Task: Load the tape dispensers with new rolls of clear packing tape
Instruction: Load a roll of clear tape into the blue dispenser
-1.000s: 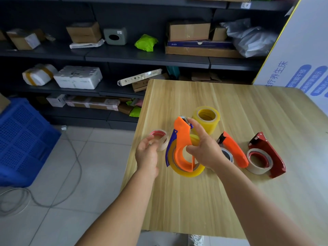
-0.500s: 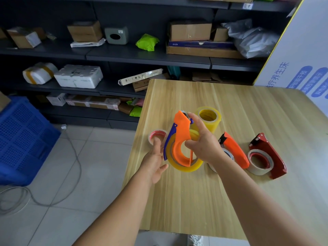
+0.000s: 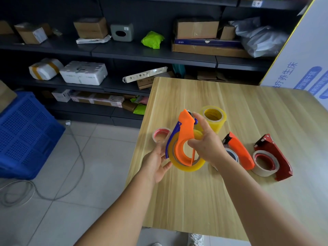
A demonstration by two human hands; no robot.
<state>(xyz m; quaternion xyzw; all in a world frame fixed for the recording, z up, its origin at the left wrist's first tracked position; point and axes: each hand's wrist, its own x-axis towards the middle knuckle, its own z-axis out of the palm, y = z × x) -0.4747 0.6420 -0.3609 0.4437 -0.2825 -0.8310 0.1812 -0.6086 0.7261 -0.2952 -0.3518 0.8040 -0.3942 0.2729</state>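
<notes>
My right hand [image 3: 207,144] grips an orange and blue tape dispenser [image 3: 184,137] held above the wooden table [image 3: 195,201]. A yellowish clear tape roll [image 3: 188,166] sits in that dispenser. My left hand [image 3: 156,165] is palm up just left of the roll, its fingers touching the roll's left edge. A fresh yellowish roll [image 3: 213,117] stands on the table behind. A small roll with a red core [image 3: 160,135] lies near the table's left edge. Another orange dispenser [image 3: 239,151] and a dark red dispenser [image 3: 273,157] lie to the right, each with a roll in it.
Dark shelves [image 3: 134,50] with cardboard boxes and parcels run along the back. A blue plastic crate [image 3: 26,135] stands on the tiled floor at left, with a grey cable [image 3: 78,151] beside it. A white printed panel [image 3: 305,55] leans at the right.
My left hand dropped from beside the small red-core roll and turned palm up against the loaded roll. The dispenser in my right hand shifted slightly left.
</notes>
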